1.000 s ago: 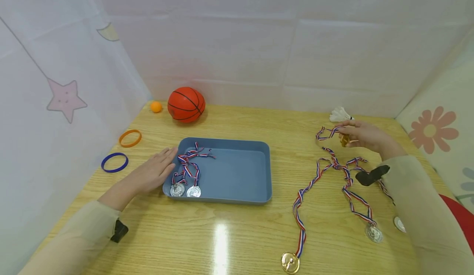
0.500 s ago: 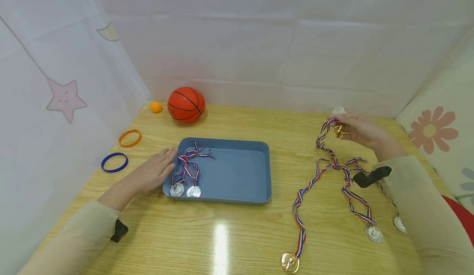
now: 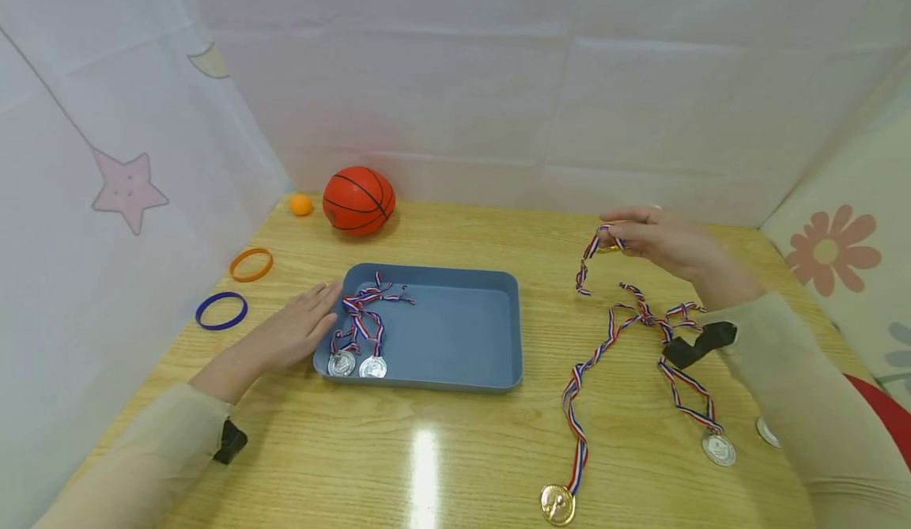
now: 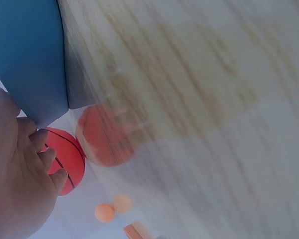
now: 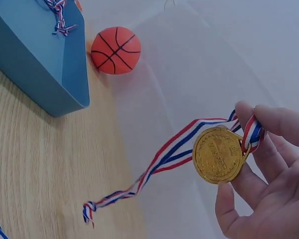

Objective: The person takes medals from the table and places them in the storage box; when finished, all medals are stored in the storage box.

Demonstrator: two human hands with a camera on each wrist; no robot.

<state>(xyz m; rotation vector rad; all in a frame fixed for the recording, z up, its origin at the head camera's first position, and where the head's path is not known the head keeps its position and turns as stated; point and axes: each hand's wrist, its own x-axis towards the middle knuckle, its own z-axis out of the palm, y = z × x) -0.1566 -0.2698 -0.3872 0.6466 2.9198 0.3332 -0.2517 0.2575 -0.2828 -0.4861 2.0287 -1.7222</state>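
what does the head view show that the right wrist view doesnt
Only the head view shows the left hand resting flat against the tray's left wall, two silver medals lying in the tray, the orange ring, the blue ring, the small orange ball and more medals lying on the table.

Only the right wrist view shows the face of the gold medal pinched in the fingers.

Both show the right hand holding that medal's ribbon, the blue tray and the basketball.
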